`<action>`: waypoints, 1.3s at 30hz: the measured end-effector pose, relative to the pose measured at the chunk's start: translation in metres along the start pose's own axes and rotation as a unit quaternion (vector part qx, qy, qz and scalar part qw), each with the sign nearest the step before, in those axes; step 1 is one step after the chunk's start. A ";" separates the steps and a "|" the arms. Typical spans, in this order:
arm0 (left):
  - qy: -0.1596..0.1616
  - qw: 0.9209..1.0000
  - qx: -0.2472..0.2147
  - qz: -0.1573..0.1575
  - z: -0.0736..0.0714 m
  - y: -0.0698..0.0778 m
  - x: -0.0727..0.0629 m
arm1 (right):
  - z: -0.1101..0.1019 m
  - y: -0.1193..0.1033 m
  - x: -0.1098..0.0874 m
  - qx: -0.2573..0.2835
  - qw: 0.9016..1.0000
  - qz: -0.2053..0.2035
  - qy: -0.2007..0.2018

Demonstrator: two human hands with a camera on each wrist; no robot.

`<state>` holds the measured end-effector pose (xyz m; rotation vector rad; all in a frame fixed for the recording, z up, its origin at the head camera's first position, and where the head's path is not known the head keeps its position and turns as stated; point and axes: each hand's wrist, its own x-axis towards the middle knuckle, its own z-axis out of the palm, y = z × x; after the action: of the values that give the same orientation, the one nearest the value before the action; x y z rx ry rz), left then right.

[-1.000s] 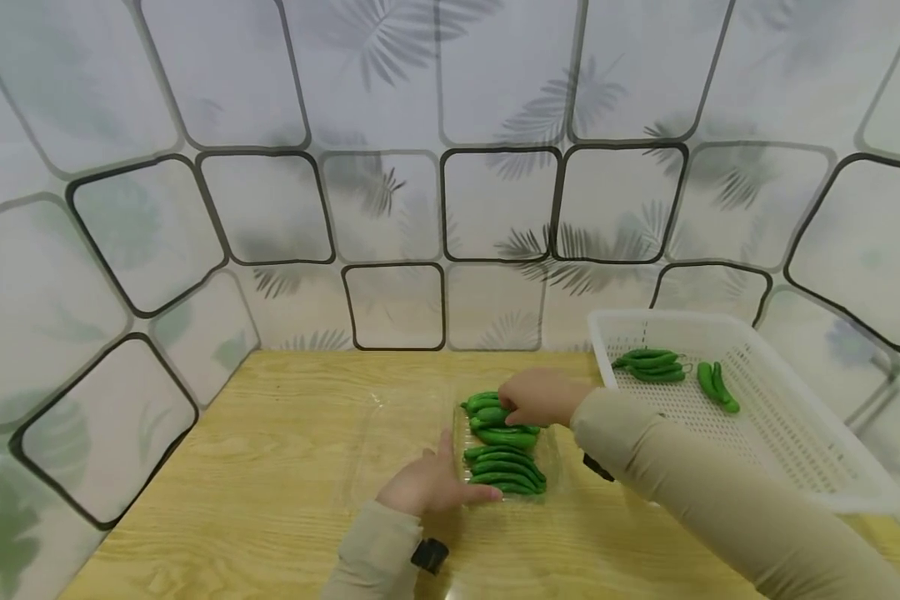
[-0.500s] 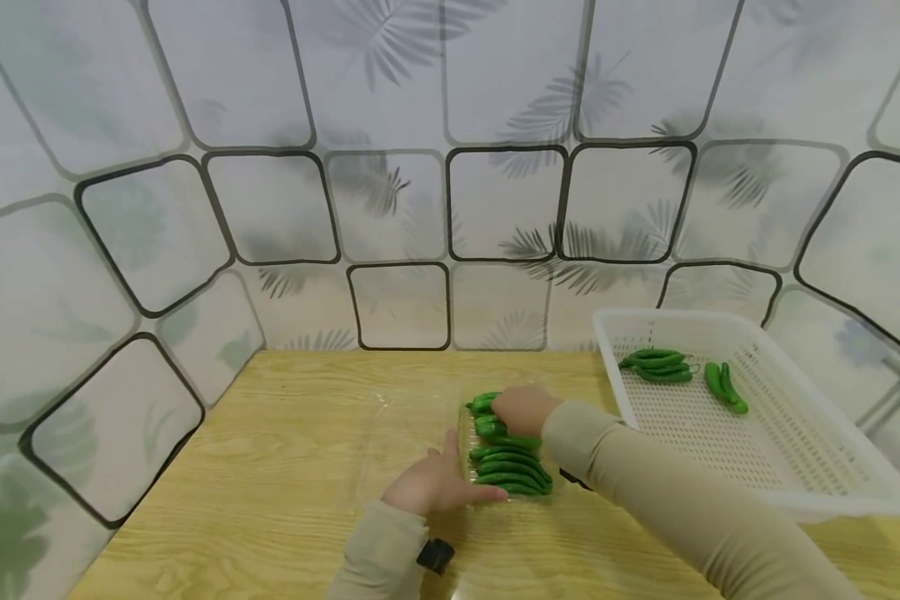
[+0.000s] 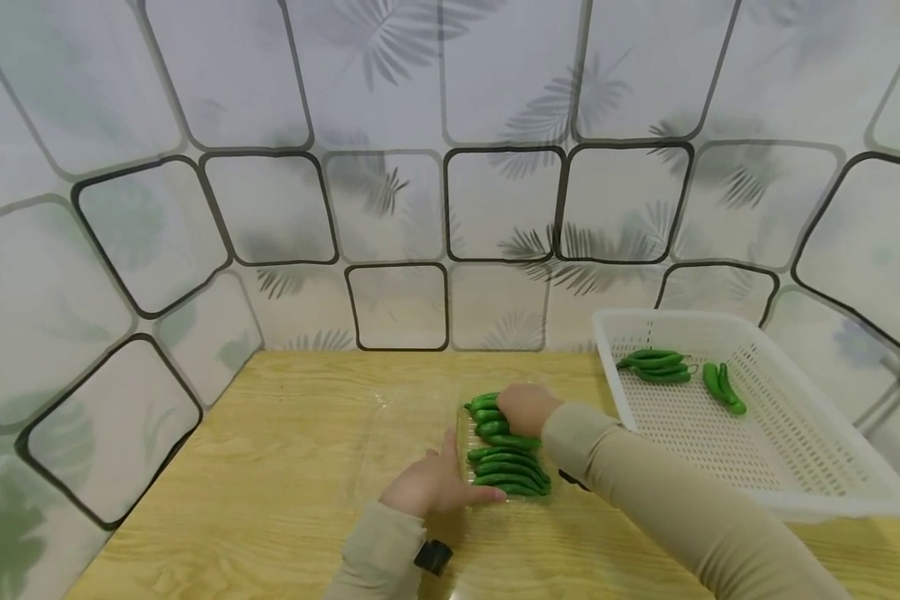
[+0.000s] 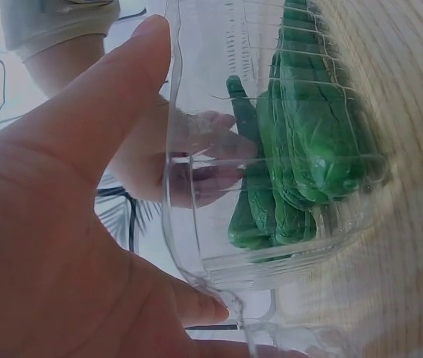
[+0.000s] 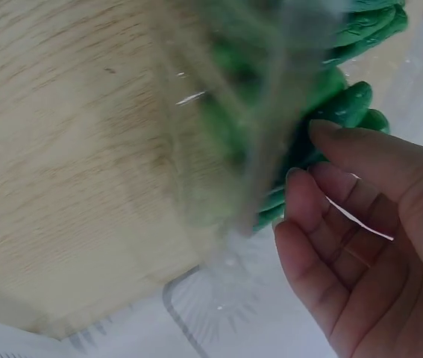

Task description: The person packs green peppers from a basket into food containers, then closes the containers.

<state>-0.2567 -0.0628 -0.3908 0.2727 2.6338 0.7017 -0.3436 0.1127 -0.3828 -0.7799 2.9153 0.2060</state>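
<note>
Long green peppers (image 3: 507,471) lie in two rows inside a clear plastic clamshell box (image 4: 185,216). The box's transparent lid (image 3: 397,433) is folded out flat to the left. My left hand (image 3: 429,485) steadies the box at its near left corner, thumb along the front rim and index finger along the left side, both fairly straight. Over the back row, my right hand (image 3: 527,408) reaches in. In the right wrist view its thumb and curled fingers pinch a dark green pepper (image 5: 349,104) in that row. The blurred box wall partly hides the peppers there.
A white perforated plastic basket (image 3: 832,417) stands on the right. In it lie a bunch of green peppers (image 3: 656,365) and a smaller pair of peppers (image 3: 722,387). The wooden table (image 3: 270,467) meets a patterned wall covering (image 3: 393,304) at the back.
My right hand has shifted slightly left and down over the back row, its forearm moving with it. My left hand keeps its place on the box.
</note>
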 end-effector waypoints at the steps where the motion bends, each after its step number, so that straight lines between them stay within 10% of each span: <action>1: 0.001 1.000 0.000 0.000 0.000 -0.001 0.000 | -0.003 -0.001 -0.001 0.001 1.000 -0.004 0.003; 19: 0.005 1.000 -0.012 -0.015 -0.003 -0.014 -0.001 | -0.076 0.058 -0.031 0.114 0.992 0.054 0.029; 39: 0.007 1.000 -0.025 -0.011 -0.007 -0.018 -0.002 | -0.028 0.189 -0.112 0.123 0.976 0.163 0.077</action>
<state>-0.2588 -0.0819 -0.3941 0.2262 2.6249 0.7628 -0.3450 0.3249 -0.3202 -0.2885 3.1142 -0.1956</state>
